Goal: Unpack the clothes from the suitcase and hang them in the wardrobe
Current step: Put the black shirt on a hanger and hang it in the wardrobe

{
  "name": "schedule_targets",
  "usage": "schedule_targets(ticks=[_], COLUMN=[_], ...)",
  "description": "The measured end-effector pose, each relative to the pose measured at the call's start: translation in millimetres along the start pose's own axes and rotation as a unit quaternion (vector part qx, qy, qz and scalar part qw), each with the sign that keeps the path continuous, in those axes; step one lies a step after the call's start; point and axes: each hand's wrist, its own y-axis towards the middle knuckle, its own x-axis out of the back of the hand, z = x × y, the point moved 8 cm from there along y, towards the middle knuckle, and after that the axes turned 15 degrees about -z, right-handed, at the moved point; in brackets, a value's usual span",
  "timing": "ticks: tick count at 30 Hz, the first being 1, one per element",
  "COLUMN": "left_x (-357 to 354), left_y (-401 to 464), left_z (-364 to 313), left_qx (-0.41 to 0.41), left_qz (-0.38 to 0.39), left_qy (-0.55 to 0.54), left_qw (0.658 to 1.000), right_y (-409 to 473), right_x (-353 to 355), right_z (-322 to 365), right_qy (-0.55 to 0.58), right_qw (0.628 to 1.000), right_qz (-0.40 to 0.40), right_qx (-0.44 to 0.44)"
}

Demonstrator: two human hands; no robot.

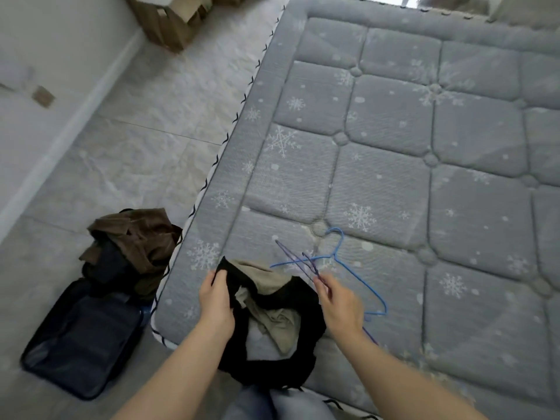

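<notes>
A: What fills the view?

B: The mattress (394,147). On the floor to its left lies the open suitcase (81,338), brown clothes (136,237) heaped at its far end.

A: And the garment?

B: The black garment (272,328) lies on the mattress's near corner between both hands. The left hand (216,301) grips its edge.

A: The hanger?

B: The right hand (338,304) pinches a purple hanger (298,263), pointing away-left across a blue hanger (357,274). They may snag.
</notes>
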Motion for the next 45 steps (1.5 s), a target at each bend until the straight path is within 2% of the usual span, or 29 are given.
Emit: schedule_targets(ticks=[4,9,13,16,19,27,34,39,45], left_x=[30.4,47.0,62.4,63.7,67.2,68.1,57.4,51.0,52.0], left_y=[-9.9,-19.0,-37.5,-45.5,-48.1,-57.4,-77.1,-109.0,-167.4], left_z=[-58.5,-128.4,-185.0,-219.5,-251.0,-324.6,-355.2,-363.5,-365.9], left_qx=[-0.150,-0.335,-0.419,-0.484,-0.517,-0.558,-0.587,-0.635,-0.745], left_qz=[-0.034,-0.014,-0.005,0.012,-0.002,-0.007,0.006,0.015,0.053], left_qy=[0.048,0.179,0.237,0.273,0.296,0.292,0.276,0.235,0.227], left_qw=[0.987,0.925,0.877,0.831,0.803,0.776,0.761,0.736,0.625], right_y=[-18.6,-30.6,-52.3,-64.5,-70.5,-82.6,-89.7,-88.0,-77.4], right_x=[21.3,54.3,97.8,122.3,134.0,169.2,180.8,188.6,189.0], right_z=[46.6,100.6,153.9,192.2,221.8,250.9,262.7,276.9,298.3], right_qy=[0.045,0.092,0.262,0.312,0.319,0.368,0.382,0.395,0.406], right_qw=[0.998,0.991,0.947,0.926,0.923,0.901,0.892,0.881,0.877], right_qz=[-0.040,-0.091,-0.161,-0.168,-0.165,-0.161,-0.169,-0.193,-0.186], right_qx=[-0.014,0.016,0.096,0.130,0.141,0.166,0.172,0.174,0.177])
